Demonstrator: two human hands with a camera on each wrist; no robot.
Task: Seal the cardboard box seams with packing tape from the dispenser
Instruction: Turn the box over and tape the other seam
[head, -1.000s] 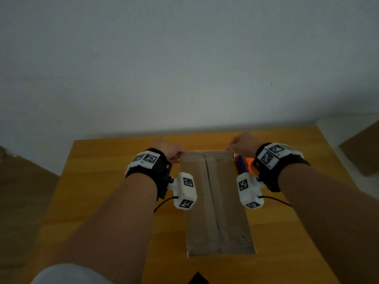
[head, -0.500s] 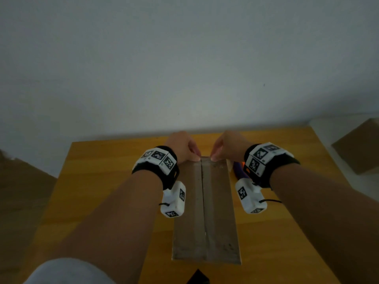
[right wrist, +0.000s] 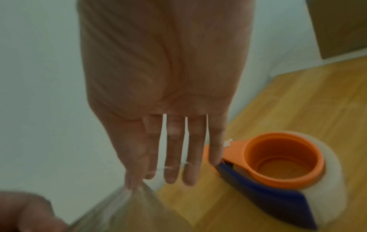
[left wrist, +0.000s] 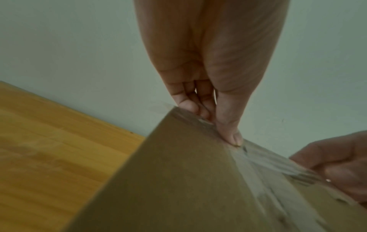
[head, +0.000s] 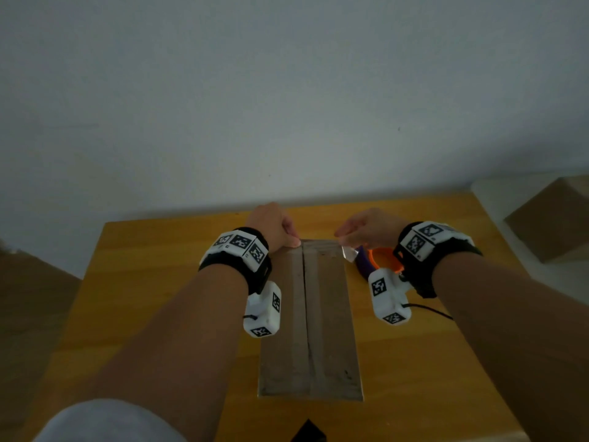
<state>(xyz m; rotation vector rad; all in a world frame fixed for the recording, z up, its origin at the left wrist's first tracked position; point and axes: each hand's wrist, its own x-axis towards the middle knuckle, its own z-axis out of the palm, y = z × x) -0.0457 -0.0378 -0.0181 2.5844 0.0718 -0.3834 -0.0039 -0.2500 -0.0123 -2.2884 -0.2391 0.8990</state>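
Wooden table (head: 137, 282) is carrying a long cardboard box (head: 328, 330) lying lengthwise away from the person, its centre seam already covered by a strip of clear tape (head: 299, 314). At the box's far edge, the left hand (head: 271, 228) is gripping the rim — its thumb (left wrist: 231, 135) is pressing down on top while the other fingers are curling over the far side. Across the seam, the right hand (head: 366, 229) is reaching over the far right corner, its thumb and forefinger pinching a loose end of tape (head: 349, 252) while the other fingers (right wrist: 195, 157) are hanging straight and slightly apart. Just right of the box, the orange-and-blue tape dispenser (head: 376, 261) is lying on the table beside that hand — untouched. A second brown box (head: 554, 224) is sitting off the table's far right.
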